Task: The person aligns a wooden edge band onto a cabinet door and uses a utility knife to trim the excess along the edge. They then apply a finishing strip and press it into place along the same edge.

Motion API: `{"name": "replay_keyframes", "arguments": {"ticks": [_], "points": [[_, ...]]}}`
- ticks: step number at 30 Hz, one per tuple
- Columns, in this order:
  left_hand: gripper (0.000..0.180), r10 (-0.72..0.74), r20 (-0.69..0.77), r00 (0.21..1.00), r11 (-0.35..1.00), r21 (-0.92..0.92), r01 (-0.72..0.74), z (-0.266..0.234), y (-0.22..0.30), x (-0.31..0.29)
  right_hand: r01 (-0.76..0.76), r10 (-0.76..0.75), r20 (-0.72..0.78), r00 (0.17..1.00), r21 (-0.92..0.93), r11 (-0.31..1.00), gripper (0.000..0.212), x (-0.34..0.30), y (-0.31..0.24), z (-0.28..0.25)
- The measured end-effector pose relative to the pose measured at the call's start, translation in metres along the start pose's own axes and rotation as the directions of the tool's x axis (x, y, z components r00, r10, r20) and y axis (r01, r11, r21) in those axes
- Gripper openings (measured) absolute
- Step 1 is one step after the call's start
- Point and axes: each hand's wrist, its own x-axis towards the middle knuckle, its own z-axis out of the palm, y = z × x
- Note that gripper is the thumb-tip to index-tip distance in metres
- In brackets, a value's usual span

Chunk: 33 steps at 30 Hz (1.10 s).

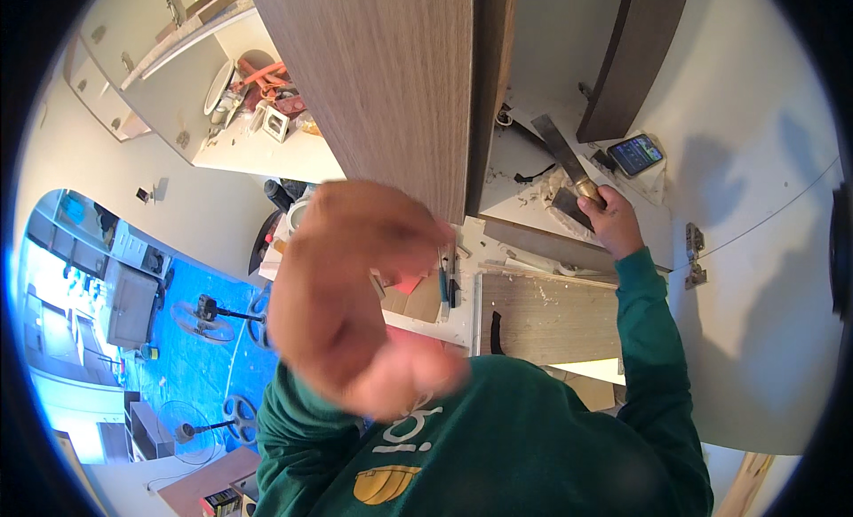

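My right hand (613,222) is closed around the wooden handle of a flat file (558,146), at the right on a pale cabinet shelf (644,222). The file's dark blade points away to the upper left. Close beside the hand lies a dark flat block (571,208), with shavings around it. My left hand (342,295) is raised near the camera, large and blurred. Its fingers and thumb curve apart in a C shape, and I see nothing between them. A tall wood-grain panel (391,82) rises just beyond it.
A phone (635,155) lies on the shelf beside a dark upright board (631,64). Orange and white items (267,86) fill a cabinet shelf at upper left. Below the right hand lies a wood-grain panel (551,313). Fans (209,313) stand on the blue-covered floor at left.
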Motion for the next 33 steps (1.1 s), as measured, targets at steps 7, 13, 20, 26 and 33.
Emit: {"name": "replay_keyframes", "arguments": {"ticks": [7, 13, 20, 26, 33], "points": [[0.037, 0.068, -0.076, 0.995, 0.862, 0.506, -0.020, -0.012, -0.079, -0.002, 0.045, -0.026, 0.063, 0.998, -0.323, 0.945, 0.037, 0.031, -0.013, 0.017], [0.046, 0.344, -0.099, 0.934, 0.738, 0.643, -0.204, -0.026, -0.130, 0.051, 0.080, -0.056, 0.079, 0.995, -0.335, 0.939, 0.034, 0.038, -0.025, 0.026], [0.050, 0.482, -0.055, 0.875, 0.638, 0.707, -0.306, -0.009, -0.164, 0.104, 0.156, -0.185, -0.010, 0.983, -0.497, 0.854, 0.026, 0.051, -0.019, 0.036], [0.054, 0.486, -0.098, 0.868, 0.671, 0.679, -0.299, -0.008, -0.175, 0.101, 0.230, -0.293, -0.190, 0.937, -0.296, 0.927, 0.047, 0.039, -0.064, 0.021], [0.057, 0.494, -0.083, 0.865, 0.660, 0.684, -0.312, -0.008, -0.181, 0.099, 0.572, -0.451, -0.394, 0.801, 0.281, 0.770, 0.066, 0.019, -0.178, 0.025]]}}
